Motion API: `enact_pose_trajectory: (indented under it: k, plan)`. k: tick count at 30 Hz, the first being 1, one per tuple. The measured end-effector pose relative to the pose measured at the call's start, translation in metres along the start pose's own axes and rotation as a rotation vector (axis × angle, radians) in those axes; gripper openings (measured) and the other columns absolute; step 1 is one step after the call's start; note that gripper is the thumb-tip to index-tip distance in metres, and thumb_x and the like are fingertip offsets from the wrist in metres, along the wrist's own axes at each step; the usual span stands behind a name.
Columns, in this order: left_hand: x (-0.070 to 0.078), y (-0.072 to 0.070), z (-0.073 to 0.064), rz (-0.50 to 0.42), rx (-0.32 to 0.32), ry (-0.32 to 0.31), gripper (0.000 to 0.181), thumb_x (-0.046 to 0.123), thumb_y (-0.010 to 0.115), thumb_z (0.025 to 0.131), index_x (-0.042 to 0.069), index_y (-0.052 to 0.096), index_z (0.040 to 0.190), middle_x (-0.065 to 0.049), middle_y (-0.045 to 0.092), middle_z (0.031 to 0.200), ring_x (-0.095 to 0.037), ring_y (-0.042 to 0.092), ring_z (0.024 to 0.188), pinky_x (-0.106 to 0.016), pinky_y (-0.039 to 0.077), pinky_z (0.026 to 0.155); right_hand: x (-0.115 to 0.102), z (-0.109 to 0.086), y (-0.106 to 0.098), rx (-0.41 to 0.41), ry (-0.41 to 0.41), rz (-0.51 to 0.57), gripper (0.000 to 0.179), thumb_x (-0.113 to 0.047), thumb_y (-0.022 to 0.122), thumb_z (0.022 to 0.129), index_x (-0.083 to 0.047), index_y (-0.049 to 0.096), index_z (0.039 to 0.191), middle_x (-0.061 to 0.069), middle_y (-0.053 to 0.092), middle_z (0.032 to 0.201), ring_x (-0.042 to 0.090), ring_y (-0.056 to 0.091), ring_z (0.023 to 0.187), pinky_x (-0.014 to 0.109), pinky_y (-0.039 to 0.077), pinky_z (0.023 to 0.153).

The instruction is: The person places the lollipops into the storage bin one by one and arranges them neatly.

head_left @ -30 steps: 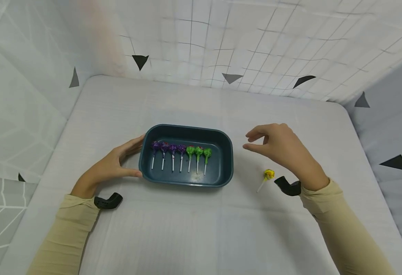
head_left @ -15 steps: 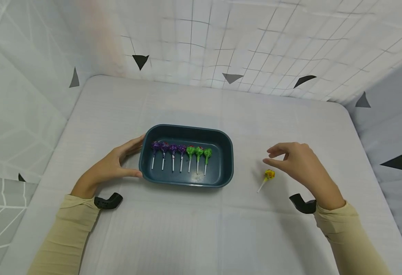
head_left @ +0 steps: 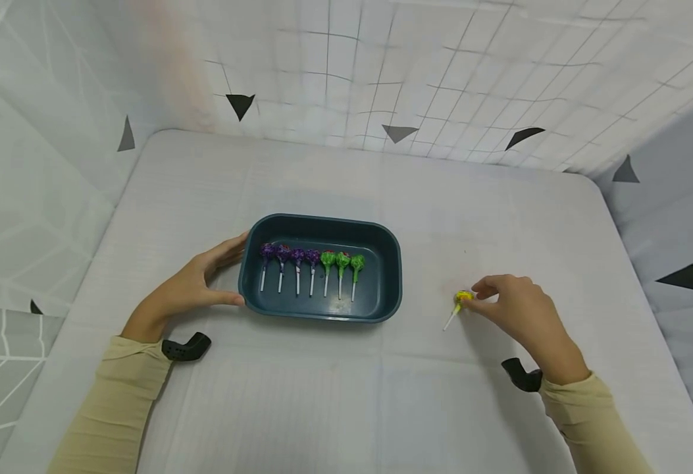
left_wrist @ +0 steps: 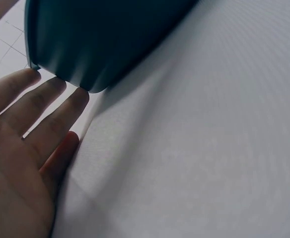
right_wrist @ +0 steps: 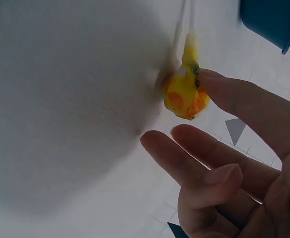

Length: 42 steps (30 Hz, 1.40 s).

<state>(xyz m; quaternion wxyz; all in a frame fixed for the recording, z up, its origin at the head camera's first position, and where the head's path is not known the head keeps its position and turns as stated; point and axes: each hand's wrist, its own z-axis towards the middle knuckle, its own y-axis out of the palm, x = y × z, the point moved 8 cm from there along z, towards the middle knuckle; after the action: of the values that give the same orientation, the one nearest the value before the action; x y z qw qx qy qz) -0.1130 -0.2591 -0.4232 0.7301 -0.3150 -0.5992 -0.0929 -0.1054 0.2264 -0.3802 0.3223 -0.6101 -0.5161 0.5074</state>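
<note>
A dark teal plastic tray [head_left: 320, 313] sits on the white-covered table. In it lies a row of wrapped lollipops, purple ones [head_left: 299, 257] at left and green ones [head_left: 343, 261] at right. My left hand [head_left: 189, 284] is at the tray's left end, straight fingertips touching its outer wall, thumb near the front corner. Right of the tray, a yellow lollipop [head_left: 462, 297] lies on the table, its stick angled toward the front left. My right hand [head_left: 524, 316] is beside it. The right wrist view shows the thumb touching its wrapper [right_wrist: 184, 99], with the other fingers bent and apart from it.
White fabric walls [head_left: 346, 66] with grid lines and dark triangles stand behind the table and at both sides. A black wrist device [head_left: 187, 347] is on the left wrist, and another black device [head_left: 522, 375] is on the right.
My right hand moved right and toward the front, then lowered from above the table to the yellow lollipop. The left hand and the tray have stayed in place.
</note>
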Motion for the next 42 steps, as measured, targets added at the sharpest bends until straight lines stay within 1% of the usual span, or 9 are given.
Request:
enact_pose_trajectory:
  k: [4,9,14,22,26,30,38,42]
  plan:
    - [0.0,0.0,0.0,-0.008,0.002,-0.011,0.114,-0.003,0.088,0.076,0.018,0.021,0.166,-0.015,0.023,0.172,0.007,0.034,0.149,-0.008,0.029,0.12,-0.002,0.0,0.004,0.009,-0.012,0.004,0.039,-0.045,0.08,0.089,-0.012,0.08,0.109,0.011,0.08,0.105,0.033,0.072,0.09,0.032,0.049,0.058]
    - [0.002,0.0,0.0,-0.007,0.002,0.003,0.115,-0.004,0.088,0.075,0.016,0.021,0.166,-0.017,0.023,0.172,0.007,0.034,0.149,-0.008,0.029,0.121,-0.005,-0.001,0.004,0.015,-0.035,0.027,0.031,-0.037,0.08,0.089,-0.011,0.08,0.107,0.011,0.08,0.103,0.027,0.07,0.083,0.031,0.049,0.059]
    - [0.003,0.0,0.0,-0.001,0.004,0.002,0.115,-0.004,0.089,0.075,0.016,0.021,0.166,-0.017,0.023,0.172,0.007,0.034,0.149,-0.008,0.029,0.121,-0.005,0.0,0.005,0.013,-0.042,0.055,0.028,-0.034,0.08,0.09,-0.012,0.081,0.108,0.01,0.08,0.104,0.024,0.068,0.083,0.03,0.049,0.059]
    - [0.002,0.0,0.0,-0.006,0.004,-0.005,0.114,-0.003,0.088,0.076,0.018,0.021,0.166,-0.016,0.023,0.172,0.007,0.034,0.149,-0.007,0.029,0.12,-0.006,0.004,0.007,0.006,-0.062,0.115,0.027,-0.03,0.081,0.089,-0.012,0.08,0.11,0.011,0.08,0.104,0.022,0.068,0.083,0.029,0.049,0.062]
    - [0.001,0.0,0.0,-0.006,0.004,-0.01,0.114,-0.003,0.088,0.076,0.018,0.021,0.166,-0.015,0.023,0.172,0.007,0.034,0.149,-0.008,0.029,0.12,-0.007,0.007,0.007,-0.008,-0.067,0.139,0.026,-0.028,0.082,0.089,-0.012,0.081,0.11,0.011,0.08,0.105,0.019,0.063,0.078,0.028,0.047,0.059]
    - [0.001,0.0,0.0,-0.003,0.008,-0.019,0.114,-0.002,0.088,0.076,0.018,0.022,0.166,-0.014,0.023,0.172,0.008,0.034,0.149,-0.008,0.029,0.12,-0.01,0.008,0.007,-0.024,-0.074,0.141,0.027,-0.026,0.083,0.088,-0.011,0.08,0.111,0.012,0.08,0.106,0.017,0.058,0.075,0.027,0.045,0.056]
    - [0.001,0.0,0.0,0.0,0.004,-0.002,0.11,0.0,0.087,0.079,0.015,0.021,0.166,-0.019,0.023,0.171,0.009,0.034,0.147,-0.006,0.028,0.119,-0.01,0.011,0.008,-0.033,-0.077,0.139,0.029,-0.028,0.082,0.089,-0.011,0.08,0.113,0.013,0.08,0.108,0.017,0.057,0.076,0.027,0.044,0.057]
    - [0.001,0.0,0.0,-0.001,0.003,-0.008,0.111,0.0,0.087,0.079,0.015,0.021,0.166,-0.019,0.023,0.171,0.009,0.034,0.147,-0.006,0.028,0.119,-0.01,0.012,0.008,-0.039,-0.077,0.145,0.029,-0.03,0.082,0.089,-0.012,0.08,0.112,0.012,0.08,0.108,0.017,0.057,0.077,0.027,0.044,0.057]
